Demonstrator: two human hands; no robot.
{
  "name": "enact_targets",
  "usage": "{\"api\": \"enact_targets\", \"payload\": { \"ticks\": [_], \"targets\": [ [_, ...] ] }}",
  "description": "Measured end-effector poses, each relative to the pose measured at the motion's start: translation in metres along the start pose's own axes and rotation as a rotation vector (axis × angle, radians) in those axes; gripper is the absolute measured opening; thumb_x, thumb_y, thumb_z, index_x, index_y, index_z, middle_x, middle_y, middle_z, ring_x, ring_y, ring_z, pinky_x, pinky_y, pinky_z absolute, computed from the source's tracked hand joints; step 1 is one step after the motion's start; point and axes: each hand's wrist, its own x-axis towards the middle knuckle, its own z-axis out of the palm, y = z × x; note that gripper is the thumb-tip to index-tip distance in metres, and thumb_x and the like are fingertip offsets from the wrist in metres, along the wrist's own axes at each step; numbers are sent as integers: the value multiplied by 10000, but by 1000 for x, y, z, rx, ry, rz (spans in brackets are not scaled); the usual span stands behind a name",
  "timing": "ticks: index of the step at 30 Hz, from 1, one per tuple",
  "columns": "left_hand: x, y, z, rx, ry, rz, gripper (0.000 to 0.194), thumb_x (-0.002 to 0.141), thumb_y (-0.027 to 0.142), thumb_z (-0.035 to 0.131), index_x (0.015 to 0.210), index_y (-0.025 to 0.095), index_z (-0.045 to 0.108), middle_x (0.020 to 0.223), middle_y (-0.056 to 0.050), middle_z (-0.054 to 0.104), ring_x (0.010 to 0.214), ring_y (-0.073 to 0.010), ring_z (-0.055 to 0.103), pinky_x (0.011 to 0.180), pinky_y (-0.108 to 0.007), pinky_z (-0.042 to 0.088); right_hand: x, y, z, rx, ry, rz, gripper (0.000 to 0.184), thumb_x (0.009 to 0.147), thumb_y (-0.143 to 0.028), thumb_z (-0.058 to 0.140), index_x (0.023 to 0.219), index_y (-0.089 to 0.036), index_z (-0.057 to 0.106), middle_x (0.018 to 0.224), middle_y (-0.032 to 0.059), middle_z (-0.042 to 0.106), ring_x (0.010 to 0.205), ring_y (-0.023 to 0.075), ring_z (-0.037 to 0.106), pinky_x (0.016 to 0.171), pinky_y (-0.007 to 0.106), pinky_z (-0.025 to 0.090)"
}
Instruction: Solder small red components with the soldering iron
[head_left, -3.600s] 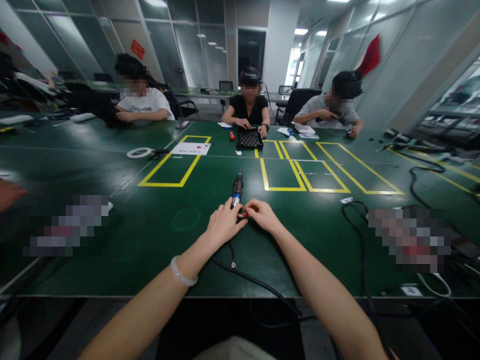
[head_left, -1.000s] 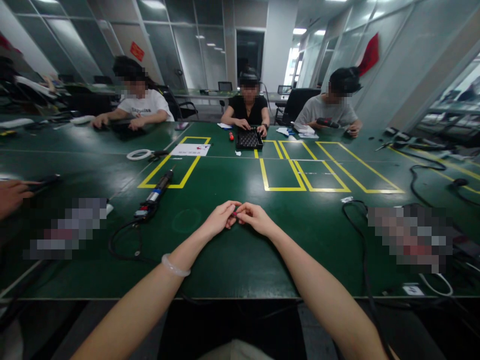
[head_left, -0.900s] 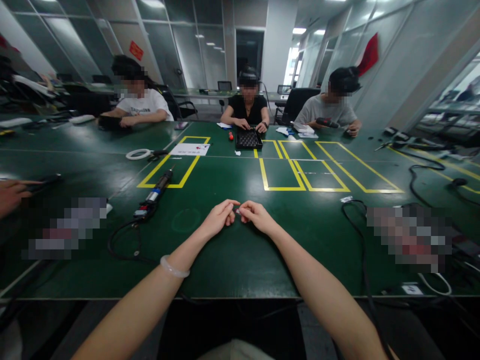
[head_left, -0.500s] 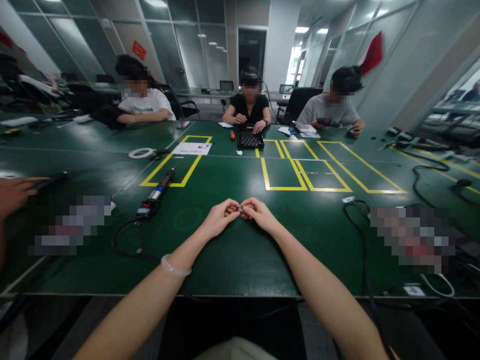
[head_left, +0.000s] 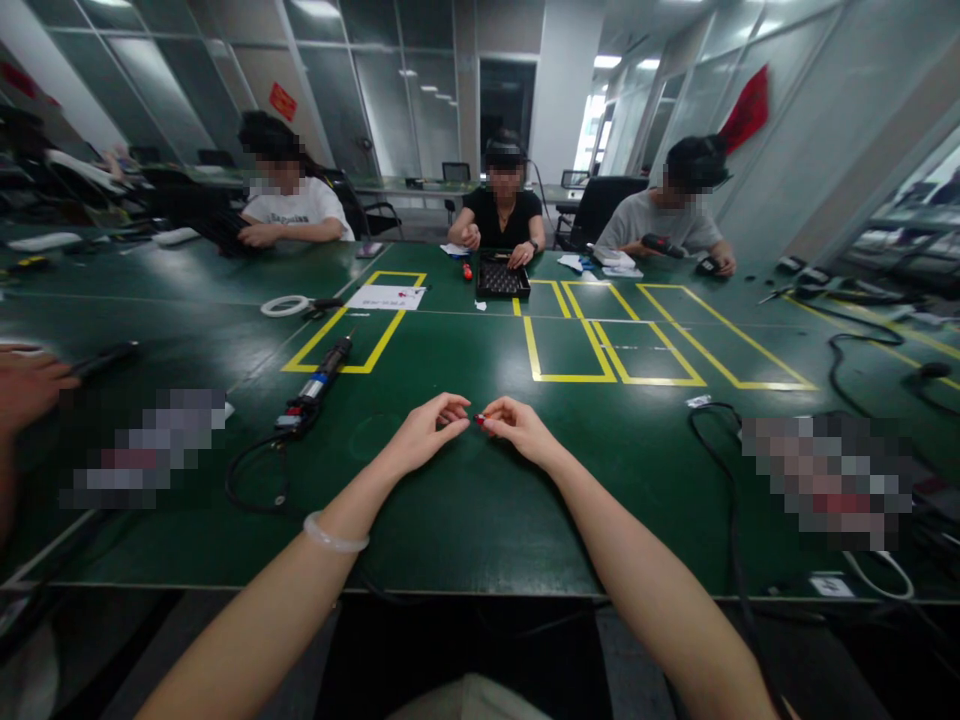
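My left hand (head_left: 424, 437) and my right hand (head_left: 516, 430) meet just above the green table (head_left: 465, 510), fingertips nearly touching. My right hand pinches a tiny red part (head_left: 479, 420) between thumb and fingers. The fingers of my left hand are curled beside that part; whether they touch it I cannot tell. A pale bracelet (head_left: 331, 536) circles my left wrist. An electric screwdriver (head_left: 319, 383) with a black cable lies to the left of my hands, untouched.
Three people sit at the far side; the middle one has a black tray (head_left: 502, 277). Yellow tape rectangles (head_left: 600, 340) mark the table. A white tape roll (head_left: 283, 305), a paper sheet (head_left: 386, 296) and black cables (head_left: 720, 450) lie around. Another person's hand (head_left: 26, 385) is at the left edge.
Between 3.6 s and 1 s ago the screwdriver went from under my hands to the table's left. Over the last second my fingertips have drawn slightly apart, showing the small red part.
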Motion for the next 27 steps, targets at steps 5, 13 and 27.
{"api": "enact_targets", "payload": {
  "ticks": [5,13,27],
  "targets": [
    [-18,-35,-71,468,30,-17,537,819,508,512,1266,210,512,1285,-89,518,1197,-260,460,1017,-401,352,0,1,-1,-8,-13,11,233,745,-294,660,903,-155,560,779,9,630,636,100,564,645,248,459],
    [-65,-115,-198,959,-194,-340,891,745,516,596,1476,154,240,1510,-185,201,1302,-373,311,1058,-446,241,0,-3,0,-36,-27,36,208,737,-241,659,897,-144,569,743,1,623,625,97,566,627,235,448],
    [-43,-83,-200,856,-326,-524,842,634,234,703,1413,250,382,1284,-37,573,1058,-205,543,915,-242,371,-1,-2,2,-30,-44,39,251,730,-314,676,896,-158,573,751,3,618,631,103,556,633,242,438]
  ]
}}
